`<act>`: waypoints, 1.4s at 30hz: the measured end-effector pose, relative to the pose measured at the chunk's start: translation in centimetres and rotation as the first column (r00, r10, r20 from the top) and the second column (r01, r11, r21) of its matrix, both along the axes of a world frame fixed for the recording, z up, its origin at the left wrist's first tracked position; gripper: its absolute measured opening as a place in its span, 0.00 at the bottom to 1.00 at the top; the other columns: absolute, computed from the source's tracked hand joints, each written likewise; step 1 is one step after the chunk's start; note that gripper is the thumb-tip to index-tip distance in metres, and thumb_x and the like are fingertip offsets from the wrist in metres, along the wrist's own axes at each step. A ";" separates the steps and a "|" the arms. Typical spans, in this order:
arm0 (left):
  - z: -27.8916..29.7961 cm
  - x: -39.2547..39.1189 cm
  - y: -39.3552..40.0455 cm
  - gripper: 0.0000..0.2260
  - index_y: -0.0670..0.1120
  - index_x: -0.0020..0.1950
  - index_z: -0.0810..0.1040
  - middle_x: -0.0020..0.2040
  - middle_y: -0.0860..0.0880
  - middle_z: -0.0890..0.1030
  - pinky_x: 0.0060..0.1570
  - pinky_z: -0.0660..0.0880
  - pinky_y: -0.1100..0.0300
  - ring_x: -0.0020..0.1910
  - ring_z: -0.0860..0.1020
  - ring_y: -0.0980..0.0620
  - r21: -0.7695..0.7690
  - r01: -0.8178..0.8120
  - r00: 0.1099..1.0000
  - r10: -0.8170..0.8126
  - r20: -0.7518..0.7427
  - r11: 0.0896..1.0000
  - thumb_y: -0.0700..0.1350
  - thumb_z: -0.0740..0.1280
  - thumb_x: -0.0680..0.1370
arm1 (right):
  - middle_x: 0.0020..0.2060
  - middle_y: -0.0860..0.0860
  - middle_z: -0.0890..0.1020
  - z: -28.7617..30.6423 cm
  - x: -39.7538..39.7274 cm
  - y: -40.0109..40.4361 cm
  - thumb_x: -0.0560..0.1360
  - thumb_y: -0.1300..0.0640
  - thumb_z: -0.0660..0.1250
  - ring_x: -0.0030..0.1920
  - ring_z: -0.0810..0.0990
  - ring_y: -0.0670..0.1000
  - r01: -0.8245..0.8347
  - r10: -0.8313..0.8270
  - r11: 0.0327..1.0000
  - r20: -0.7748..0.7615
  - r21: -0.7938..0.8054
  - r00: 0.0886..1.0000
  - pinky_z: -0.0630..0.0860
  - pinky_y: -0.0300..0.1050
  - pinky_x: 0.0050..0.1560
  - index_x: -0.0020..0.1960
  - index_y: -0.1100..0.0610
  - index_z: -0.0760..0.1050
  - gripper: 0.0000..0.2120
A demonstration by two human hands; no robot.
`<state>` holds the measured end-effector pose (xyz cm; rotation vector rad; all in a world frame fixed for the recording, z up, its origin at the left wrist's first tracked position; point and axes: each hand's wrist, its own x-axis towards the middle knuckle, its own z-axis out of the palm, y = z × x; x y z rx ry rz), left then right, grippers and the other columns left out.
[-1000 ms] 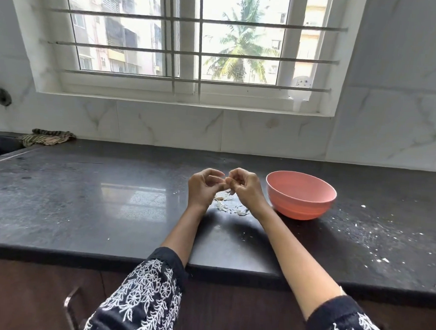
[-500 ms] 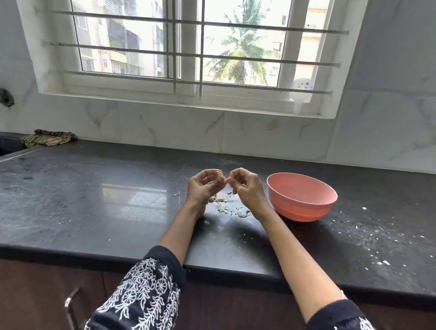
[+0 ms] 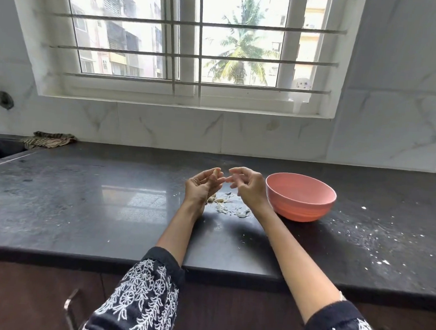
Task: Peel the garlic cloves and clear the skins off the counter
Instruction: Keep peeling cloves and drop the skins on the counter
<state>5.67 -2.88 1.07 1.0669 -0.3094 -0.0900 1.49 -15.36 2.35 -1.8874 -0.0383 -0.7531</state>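
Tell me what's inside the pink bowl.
The pink bowl shows only bare inner wall on its far side. Its near rim hides the bottom, so whether any cloves lie in it cannot be seen.

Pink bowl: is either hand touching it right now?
No. The pink bowl sits alone on the counter, with the right hand apart to its left.

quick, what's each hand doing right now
Left hand: pinching a garlic clove at its fingertips.
Right hand: fingers loosely curled, holding nothing that can be seen.
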 end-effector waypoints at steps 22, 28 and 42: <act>-0.6 -0.4 -0.2 0.08 0.38 0.43 0.81 0.34 0.47 0.82 0.35 0.77 0.66 0.31 0.80 0.59 0.339 -0.242 0.929 0.116 0.352 0.909 0.33 0.76 0.66 | 0.31 0.48 0.82 0.0 -0.3 0.0 0.69 0.63 0.71 0.36 0.80 0.48 0.033 -0.025 0.967 0.034 -0.254 0.999 0.72 0.33 0.38 0.37 0.55 0.81 0.04; -0.5 -0.7 -0.4 0.10 0.33 0.52 0.79 0.30 0.52 0.83 0.37 0.78 0.67 0.30 0.80 0.59 0.291 -0.019 0.989 -0.024 0.145 0.957 0.39 0.67 0.76 | 0.32 0.48 0.81 0.1 -0.4 -0.2 0.69 0.63 0.71 0.35 0.78 0.45 0.099 -0.088 0.974 0.063 -0.203 0.994 0.67 0.27 0.35 0.38 0.57 0.79 0.03; -0.4 -0.6 -0.3 0.08 0.34 0.52 0.79 0.33 0.48 0.83 0.39 0.80 0.64 0.30 0.80 0.56 0.239 0.069 0.996 -0.081 0.042 0.969 0.35 0.68 0.74 | 0.36 0.51 0.79 -0.2 -0.4 -0.7 0.72 0.64 0.67 0.41 0.75 0.52 0.195 -0.131 0.847 0.162 -0.494 0.978 0.69 0.47 0.40 0.41 0.59 0.76 0.02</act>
